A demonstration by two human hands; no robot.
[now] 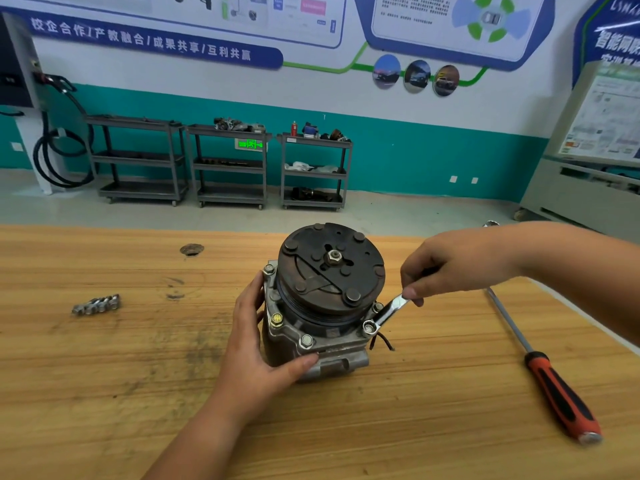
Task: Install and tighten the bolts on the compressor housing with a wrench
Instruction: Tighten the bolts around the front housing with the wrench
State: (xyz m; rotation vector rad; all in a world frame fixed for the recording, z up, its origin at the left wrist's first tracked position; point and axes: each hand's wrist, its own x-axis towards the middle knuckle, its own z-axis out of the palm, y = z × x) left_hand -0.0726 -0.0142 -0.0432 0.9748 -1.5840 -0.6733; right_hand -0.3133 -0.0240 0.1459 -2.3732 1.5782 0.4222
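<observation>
A cluster of loose bolts (96, 304) lies at nine o'clock on the counter (104, 393). The compressor housing (311, 341) is steadied by the left hand (252, 344), its grip spread against the side. Five flange bolts are counted seated. One wrench (386, 313), pinched by the right hand (450, 268), slants toward two o'clock from its bolt (369, 328). One screwdriver (540, 368) lies far right.

Auto training workshop/classroom. Scuffed wooden table (104, 393) w/ a screwdriver (547, 372) and loose bolts (96, 304) on it. Three grey metal tool carts (228, 164) w/ car parts along the teal-and-white wall. Instructional posters (450, 26) w/ vehicle pics above. Charging unit w/ coiled black cable (57, 154) at left.
</observation>
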